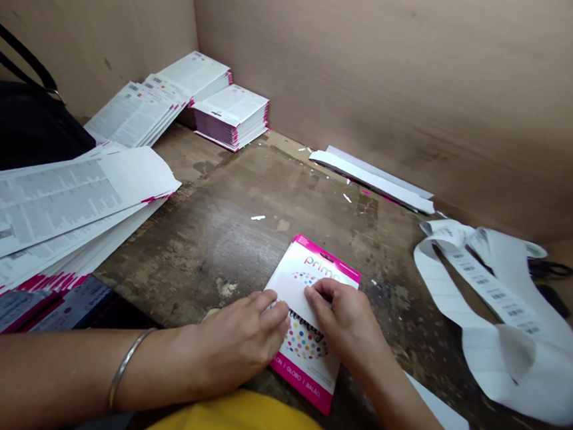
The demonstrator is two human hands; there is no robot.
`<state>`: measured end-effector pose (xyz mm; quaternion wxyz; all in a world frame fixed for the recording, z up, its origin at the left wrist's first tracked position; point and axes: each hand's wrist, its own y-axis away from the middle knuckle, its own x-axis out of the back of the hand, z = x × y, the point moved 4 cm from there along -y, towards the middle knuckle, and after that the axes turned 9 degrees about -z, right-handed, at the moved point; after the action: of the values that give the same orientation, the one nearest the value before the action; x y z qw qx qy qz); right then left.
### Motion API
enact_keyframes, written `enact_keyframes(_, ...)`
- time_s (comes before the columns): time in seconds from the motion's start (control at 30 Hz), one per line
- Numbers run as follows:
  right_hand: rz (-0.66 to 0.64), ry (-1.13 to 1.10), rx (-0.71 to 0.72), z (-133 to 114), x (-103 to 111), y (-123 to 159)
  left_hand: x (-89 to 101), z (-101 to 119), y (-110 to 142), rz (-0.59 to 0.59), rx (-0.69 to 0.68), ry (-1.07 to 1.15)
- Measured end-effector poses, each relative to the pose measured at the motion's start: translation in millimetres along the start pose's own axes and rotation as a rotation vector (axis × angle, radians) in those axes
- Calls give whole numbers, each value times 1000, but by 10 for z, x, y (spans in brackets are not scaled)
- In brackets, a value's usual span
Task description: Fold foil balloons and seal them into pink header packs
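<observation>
A white and pink printed card point(309, 371) with coloured dots lies flat on the worn wooden table point(248, 191) close to me. Both hands rest on it. My left hand point(243, 338) has its fingers curled and pressing the card's left edge beside a folded white flap point(296, 284). My right hand point(345, 320) has its fingers bent and pinched on the top of that flap near the card's middle. A thin metal bangle point(125, 365) circles my left wrist.
Fanned printed sheets point(51, 201) lie at the left, with neat stacks point(232, 113) in the far corner. A long strip of barcode labels point(490, 293) coils at the right. Folded white strips point(370, 175) lie by the back wall. A black bag point(19, 118) sits far left.
</observation>
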<state>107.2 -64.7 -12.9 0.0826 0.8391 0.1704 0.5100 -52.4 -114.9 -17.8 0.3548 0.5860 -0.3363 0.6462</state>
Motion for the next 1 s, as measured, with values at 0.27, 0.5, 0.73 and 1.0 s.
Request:
enact_keyframes(0.27,-30,80,-16,-39,-27,-42,-85,-25,14,106,34,-34)
enact_keyframes(0.5,229,398,116,-148,-22,192,-58,-99,-44,-3,-8,-10)
enact_keyframes(0.73,302,548,462,-122,-352,569,-29,-133,-78,-14,-23,98)
enact_keyframes(1.0,299,520,424,-70,-409,552,34,-660,-85,156,669,1285)
